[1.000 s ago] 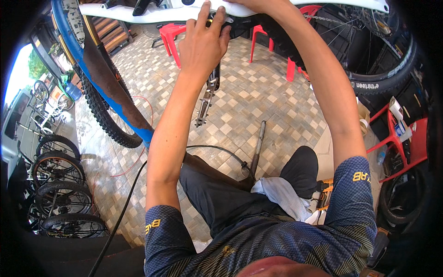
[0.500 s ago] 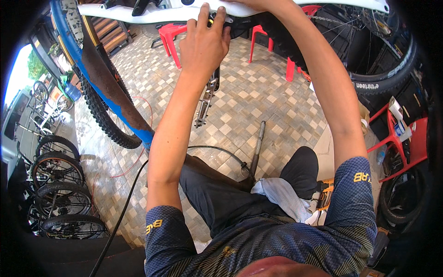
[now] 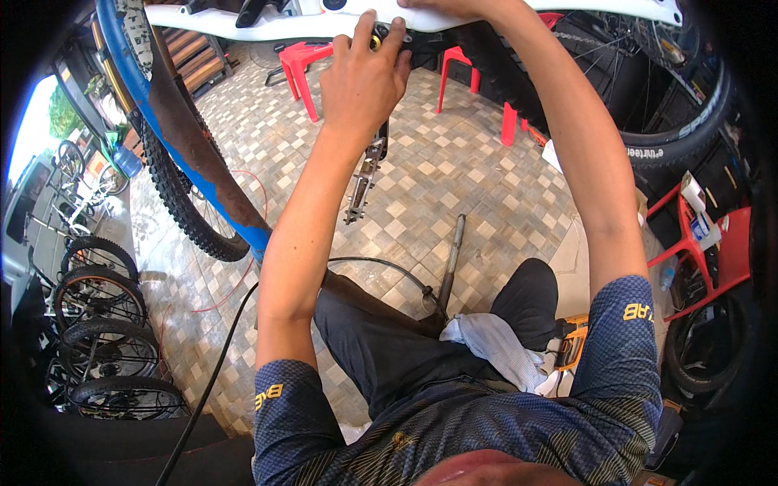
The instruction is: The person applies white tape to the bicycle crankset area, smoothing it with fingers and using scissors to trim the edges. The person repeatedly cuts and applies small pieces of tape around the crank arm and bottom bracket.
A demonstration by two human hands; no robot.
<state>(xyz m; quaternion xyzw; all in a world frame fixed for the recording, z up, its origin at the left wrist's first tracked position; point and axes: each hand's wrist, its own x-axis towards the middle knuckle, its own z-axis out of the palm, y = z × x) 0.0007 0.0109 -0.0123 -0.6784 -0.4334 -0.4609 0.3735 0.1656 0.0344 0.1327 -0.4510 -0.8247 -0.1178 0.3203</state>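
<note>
Clearly, steadiness matters most here. The white bike frame spans the far side of the scene, and the left hand lies at its near edge, fingers slightly apart over a small dark fitting with a yellow ring; whether they pinch it cannot be told. The right hand, just to the right, is against the frame, but its grip is cut off from view. Ideally, the right hand would brace the frame while the left presses lightly and squarely, its wrist clear of the pedal just nearer.
</note>
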